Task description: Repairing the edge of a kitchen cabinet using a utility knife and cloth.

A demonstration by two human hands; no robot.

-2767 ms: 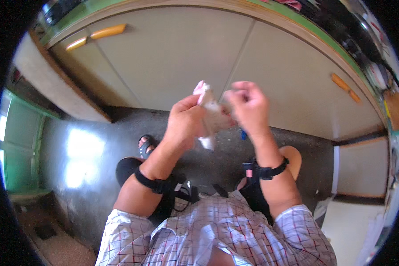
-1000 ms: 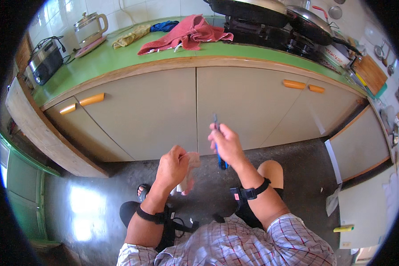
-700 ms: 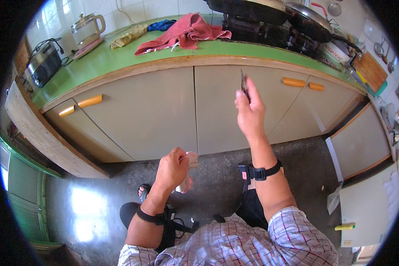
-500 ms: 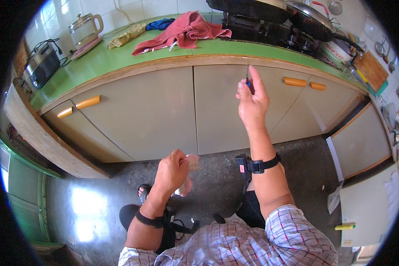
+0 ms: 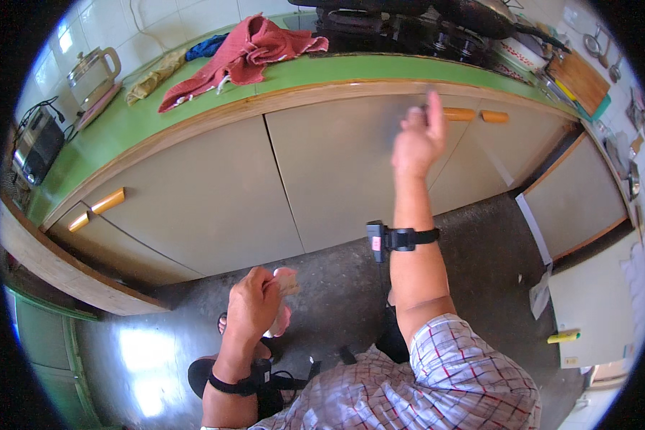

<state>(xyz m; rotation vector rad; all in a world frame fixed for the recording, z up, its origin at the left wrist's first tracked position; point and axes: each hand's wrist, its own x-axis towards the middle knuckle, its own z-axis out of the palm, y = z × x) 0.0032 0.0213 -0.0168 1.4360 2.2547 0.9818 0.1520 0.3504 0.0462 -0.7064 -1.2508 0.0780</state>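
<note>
1 right hand (image 5: 418,143) extends far forward; 1 left hand (image 5: 253,304) curls low

The tabletop (image 5: 301,72) at twelve o'clock is smooth, green and faintly glossy, with a varnished wooden edge (image 5: 322,92). At eleven, the red cloth (image 5: 247,54) looks coarse and matt. The kettle (image 5: 93,77) at ten is clear and glassy; the toaster (image 5: 39,147), between nine and ten, pairs shiny metal with black plastic. Cabinet doors (image 5: 201,193) show a smooth satin finish, the handles (image 5: 109,201) at nine glossy. The wooden board (image 5: 579,80) at two is matt. Toward seven, the pale piece (image 5: 285,283) looks soft, cloth or paper unclear; the dark floor (image 5: 322,279) gleams.
</note>
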